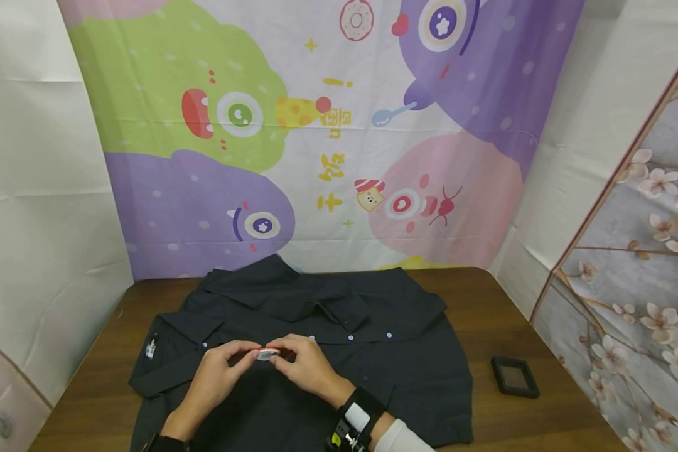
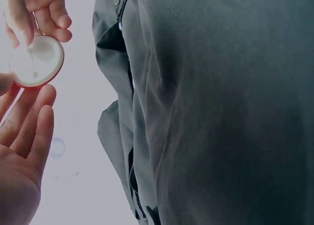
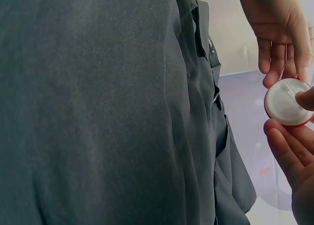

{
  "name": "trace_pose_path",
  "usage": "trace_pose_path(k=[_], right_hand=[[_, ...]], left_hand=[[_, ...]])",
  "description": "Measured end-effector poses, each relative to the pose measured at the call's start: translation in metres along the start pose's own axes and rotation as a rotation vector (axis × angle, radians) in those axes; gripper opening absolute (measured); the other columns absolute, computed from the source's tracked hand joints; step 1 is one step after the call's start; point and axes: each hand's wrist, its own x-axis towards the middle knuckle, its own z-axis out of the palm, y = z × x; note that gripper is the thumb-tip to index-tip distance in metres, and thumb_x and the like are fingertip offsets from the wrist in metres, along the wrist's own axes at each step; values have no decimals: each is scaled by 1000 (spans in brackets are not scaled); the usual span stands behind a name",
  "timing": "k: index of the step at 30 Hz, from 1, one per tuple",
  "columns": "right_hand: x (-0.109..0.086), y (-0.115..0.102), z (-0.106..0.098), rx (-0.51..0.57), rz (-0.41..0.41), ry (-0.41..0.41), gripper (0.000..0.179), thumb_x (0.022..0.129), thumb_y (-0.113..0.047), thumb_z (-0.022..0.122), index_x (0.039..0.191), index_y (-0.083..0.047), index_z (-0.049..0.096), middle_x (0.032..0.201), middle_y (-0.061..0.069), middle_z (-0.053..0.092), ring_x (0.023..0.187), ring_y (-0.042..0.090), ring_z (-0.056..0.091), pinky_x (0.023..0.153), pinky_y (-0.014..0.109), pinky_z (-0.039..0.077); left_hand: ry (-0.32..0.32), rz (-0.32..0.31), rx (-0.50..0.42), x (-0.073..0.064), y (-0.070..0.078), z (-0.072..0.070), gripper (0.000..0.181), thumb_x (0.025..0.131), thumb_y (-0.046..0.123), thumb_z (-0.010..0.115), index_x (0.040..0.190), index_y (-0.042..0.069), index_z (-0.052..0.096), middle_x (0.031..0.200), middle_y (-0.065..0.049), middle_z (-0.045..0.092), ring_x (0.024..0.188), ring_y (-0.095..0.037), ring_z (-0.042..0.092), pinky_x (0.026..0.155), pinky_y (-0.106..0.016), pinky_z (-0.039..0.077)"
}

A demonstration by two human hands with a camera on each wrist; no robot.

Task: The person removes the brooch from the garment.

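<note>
A round pin badge (image 1: pixel 267 355) with a white back and a red edge is held between both hands above the dark shirt (image 1: pixel 271 402). My left hand (image 1: pixel 217 371) pinches its left side between thumb and fingers. On the other side, my right hand (image 1: pixel 311 367) grips the rim in the same way. In the right wrist view the badge's back (image 3: pixel 284 107) faces the camera, with a thin pin across it and a thumb at the pin. The left wrist view also shows the badge (image 2: pixel 46 63), fingertips at its rim. The shirt lies spread out, with pale buttons along its front.
The shirt covers much of the brown wooden table (image 1: pixel 469 314). A small black square frame (image 1: pixel 515 376) lies near the table's right edge. Behind the table hangs a cartoon-print cloth (image 1: pixel 316 238), and a floral panel (image 1: pixel 644 282) stands at the right.
</note>
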Motion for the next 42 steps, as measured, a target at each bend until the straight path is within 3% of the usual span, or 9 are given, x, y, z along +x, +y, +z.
trace_pose_path(k=[9,17,30,35,42], right_hand=[[-5,-2,3,36,-4,29,18,86,-7,72,104,-6,74,88,6,71,74,-3,60,67,17,56],[-2,-1,2,26,5,55,15,86,-9,73,101,-7,74,88,5,72,74,-2,61,68,8,51],[0,-1,2,8,-17,57,13,87,-12,72,99,-8,74,87,5,71,73,-2,59,67,7,49],[1,0,4,-29,-68,79,11,86,-8,72,96,-6,72,83,5,69,69,1,58,64,7,46],[-2,2,9,-178,-124,89,10,86,-9,70,95,-7,69,80,1,63,67,4,55,62,3,40]], left_hand=[[23,22,-3,-5,-1,2,12,80,5,77,89,13,75,84,2,74,74,6,60,64,-22,55],[19,17,-16,-1,4,1,10,81,7,77,88,13,75,83,1,74,74,5,60,65,-22,55],[22,14,-21,0,7,-1,7,82,9,77,87,14,75,83,2,73,74,4,61,65,-22,55],[19,23,-21,0,5,1,5,82,11,77,87,13,75,82,0,74,74,4,62,65,-22,55],[8,26,-33,-1,3,3,6,83,8,76,87,13,75,83,0,75,76,3,63,65,-23,56]])
